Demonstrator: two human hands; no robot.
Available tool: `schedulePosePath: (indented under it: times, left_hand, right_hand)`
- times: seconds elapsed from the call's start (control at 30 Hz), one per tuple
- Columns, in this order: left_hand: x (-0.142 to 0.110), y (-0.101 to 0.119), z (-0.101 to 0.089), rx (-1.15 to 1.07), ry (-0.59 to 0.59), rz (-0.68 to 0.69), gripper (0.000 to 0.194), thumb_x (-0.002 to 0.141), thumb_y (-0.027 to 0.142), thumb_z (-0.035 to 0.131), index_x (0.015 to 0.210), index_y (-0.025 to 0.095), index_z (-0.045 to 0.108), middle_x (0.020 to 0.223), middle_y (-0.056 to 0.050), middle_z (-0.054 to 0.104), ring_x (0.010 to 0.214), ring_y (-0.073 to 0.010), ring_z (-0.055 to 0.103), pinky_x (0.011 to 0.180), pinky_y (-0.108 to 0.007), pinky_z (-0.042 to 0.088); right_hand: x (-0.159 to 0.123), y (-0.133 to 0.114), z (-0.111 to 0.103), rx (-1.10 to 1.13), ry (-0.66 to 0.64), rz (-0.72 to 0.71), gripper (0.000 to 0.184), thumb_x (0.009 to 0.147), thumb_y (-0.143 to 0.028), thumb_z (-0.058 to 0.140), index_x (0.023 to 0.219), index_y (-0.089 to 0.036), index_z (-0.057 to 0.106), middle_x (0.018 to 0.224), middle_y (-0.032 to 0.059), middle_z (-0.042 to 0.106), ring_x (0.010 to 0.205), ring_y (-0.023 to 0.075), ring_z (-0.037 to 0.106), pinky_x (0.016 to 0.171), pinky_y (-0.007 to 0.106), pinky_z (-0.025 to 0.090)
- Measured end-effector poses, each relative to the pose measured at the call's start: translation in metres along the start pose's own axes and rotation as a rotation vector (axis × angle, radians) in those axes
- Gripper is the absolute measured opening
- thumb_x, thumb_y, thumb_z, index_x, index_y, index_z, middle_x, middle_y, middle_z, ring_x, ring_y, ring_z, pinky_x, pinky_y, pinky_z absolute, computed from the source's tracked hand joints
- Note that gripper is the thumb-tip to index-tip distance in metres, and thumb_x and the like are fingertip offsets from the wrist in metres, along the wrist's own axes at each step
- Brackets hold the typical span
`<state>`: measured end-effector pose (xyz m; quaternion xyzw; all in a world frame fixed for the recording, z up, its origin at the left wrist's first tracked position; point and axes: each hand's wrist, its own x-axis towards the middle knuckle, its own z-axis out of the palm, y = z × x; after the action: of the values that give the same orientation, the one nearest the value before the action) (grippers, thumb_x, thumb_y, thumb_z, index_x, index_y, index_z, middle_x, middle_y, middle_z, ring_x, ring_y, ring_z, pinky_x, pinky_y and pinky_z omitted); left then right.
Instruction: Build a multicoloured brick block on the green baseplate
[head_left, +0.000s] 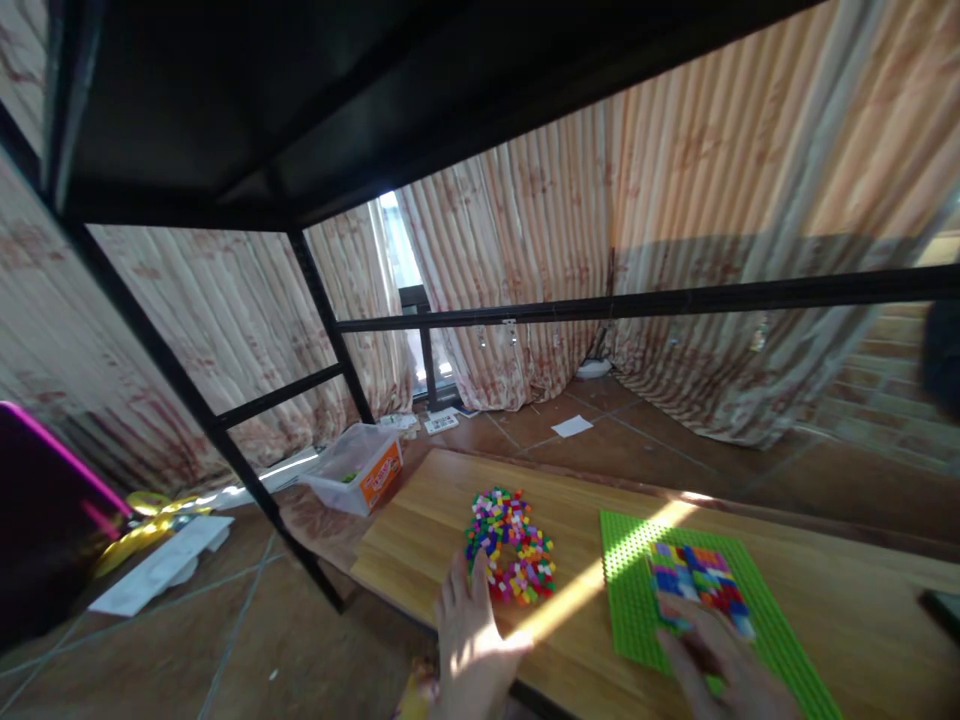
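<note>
My left hand [469, 625] is at the near edge of a heap of tiny colourful toy bricks [521, 560], fingers stretched forward and the thumb beside the heap. Nothing shows in its grasp. On the right, a green studded baseplate [626, 590] bears a block of multicoloured bricks [697, 575] joined closely together. My right hand [724, 655] is over the near part of that block, its index finger at the near left edge. Thumb and index finger look apart, with green plate between them. The hand is slightly blurred and covers some of the bricks and plate.
The low wooden table [420, 510] carries the heap and baseplate. A clear plastic box [345, 470] with an orange label stands beyond its left end. A black metal frame [480, 318] runs overhead and behind. A dark object [941, 610] lies at the right edge.
</note>
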<state>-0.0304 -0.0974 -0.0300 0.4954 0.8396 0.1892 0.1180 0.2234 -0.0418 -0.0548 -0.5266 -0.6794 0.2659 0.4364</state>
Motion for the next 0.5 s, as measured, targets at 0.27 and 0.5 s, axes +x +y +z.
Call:
schedulePosePath:
  times: [0.27, 0.5]
  left_hand:
    - [0.025, -0.013, -0.016, -0.188, -0.125, 0.02, 0.104, 0.054, 0.023, 0.072, 0.145, 0.015, 0.02, 0.142, -0.017, 0.035, 0.119, -0.0289, 0.049, 0.097, -0.032, 0.039]
    - [0.04, -0.018, -0.002, -0.285, -0.09, 0.106, 0.091, 0.059, 0.019, 0.071, 0.14, 0.014, 0.03, 0.131, -0.014, 0.048, 0.114, -0.0241, 0.052, 0.096, -0.027, 0.038]
  right_hand:
    - [0.012, -0.021, 0.096, -0.161, -0.142, -0.091, 0.052, 0.071, -0.034, 0.057, 0.118, -0.015, 0.05, 0.092, 0.01, 0.062, 0.065, 0.0223, 0.062, 0.063, 0.038, 0.053]
    - [0.023, -0.036, 0.126, -0.2, -0.095, -0.069, 0.048, 0.061, -0.015, 0.061, 0.109, -0.019, 0.056, 0.095, 0.0106, 0.061, 0.079, 0.0262, 0.063, 0.07, 0.039, 0.053]
